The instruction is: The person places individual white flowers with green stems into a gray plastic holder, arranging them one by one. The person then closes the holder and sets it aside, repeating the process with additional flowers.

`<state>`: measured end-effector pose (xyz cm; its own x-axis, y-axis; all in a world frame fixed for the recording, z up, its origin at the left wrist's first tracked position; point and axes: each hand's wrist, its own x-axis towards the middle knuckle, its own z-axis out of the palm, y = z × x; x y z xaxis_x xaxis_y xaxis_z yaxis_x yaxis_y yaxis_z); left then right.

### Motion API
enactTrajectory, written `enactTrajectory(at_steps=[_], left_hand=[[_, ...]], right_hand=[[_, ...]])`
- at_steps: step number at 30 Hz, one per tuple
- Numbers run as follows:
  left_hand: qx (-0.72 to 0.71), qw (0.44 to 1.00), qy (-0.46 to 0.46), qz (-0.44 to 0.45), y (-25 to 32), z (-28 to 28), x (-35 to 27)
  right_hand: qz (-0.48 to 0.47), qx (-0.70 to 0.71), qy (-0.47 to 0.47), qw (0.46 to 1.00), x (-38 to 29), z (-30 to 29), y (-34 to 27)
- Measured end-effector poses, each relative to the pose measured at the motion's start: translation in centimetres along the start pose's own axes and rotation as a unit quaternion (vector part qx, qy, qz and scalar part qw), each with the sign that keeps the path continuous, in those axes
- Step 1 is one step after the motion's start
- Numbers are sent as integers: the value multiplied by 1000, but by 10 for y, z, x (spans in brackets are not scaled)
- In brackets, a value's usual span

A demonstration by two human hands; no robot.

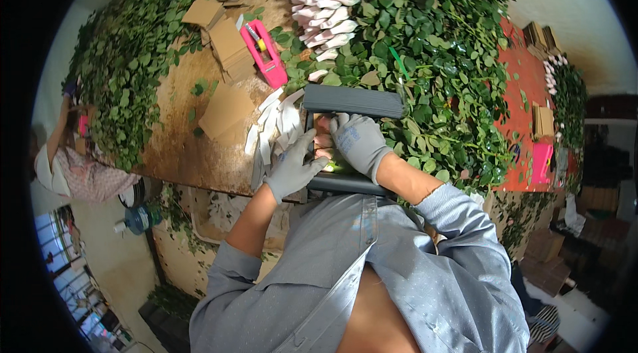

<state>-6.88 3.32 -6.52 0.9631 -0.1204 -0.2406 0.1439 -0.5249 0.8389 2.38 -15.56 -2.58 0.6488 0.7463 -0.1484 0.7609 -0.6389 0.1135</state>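
Observation:
Grey gloves cover both of my hands. A dark tray-like frame (353, 98) with a ribbed far side lies before me, with pale pink rose heads (323, 141) inside it. My left hand (295, 166) rests at the frame's left side, fingers spread beside the blooms. Curled over the far blooms is my right hand (356, 141); its fingertips touch them, but whether they grip one is hidden. White paper strips (269, 121) lie left of the frame. Leafy green stems (438, 118) spread to the right.
A pink tape dispenser (264, 54) and cardboard sheets (227, 111) lie on the worn wooden table (174, 153). White-sleeved blooms (324, 9) are stacked at the far side. Leafy stems (129, 54) are heaped at left, near another person (82, 173). A red table (526, 84) stands at right.

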Motion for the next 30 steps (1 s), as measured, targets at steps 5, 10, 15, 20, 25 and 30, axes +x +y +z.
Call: enactTrajectory(at_steps=[5,10,15,20,25,30], left_hand=[[-64,998,-9,-24,-6,0,0],[-187,979,-45,-68,-3,-3,2],[-235,965,-65,-99,2,-9,8],[-282,954,-67,-78,10,-15,20],[-254,961,-88,-64,-2,-14,30],[-197,979,-42,-42,-4,-14,22]], right_hand=[[-43,103,-5,994,-4,14,3],[-43,108,-23,993,-3,19,6],[-53,129,-29,990,-2,18,8],[-53,156,-29,986,0,22,7],[-63,174,-27,982,0,23,6],[-73,190,-34,978,0,32,7]])
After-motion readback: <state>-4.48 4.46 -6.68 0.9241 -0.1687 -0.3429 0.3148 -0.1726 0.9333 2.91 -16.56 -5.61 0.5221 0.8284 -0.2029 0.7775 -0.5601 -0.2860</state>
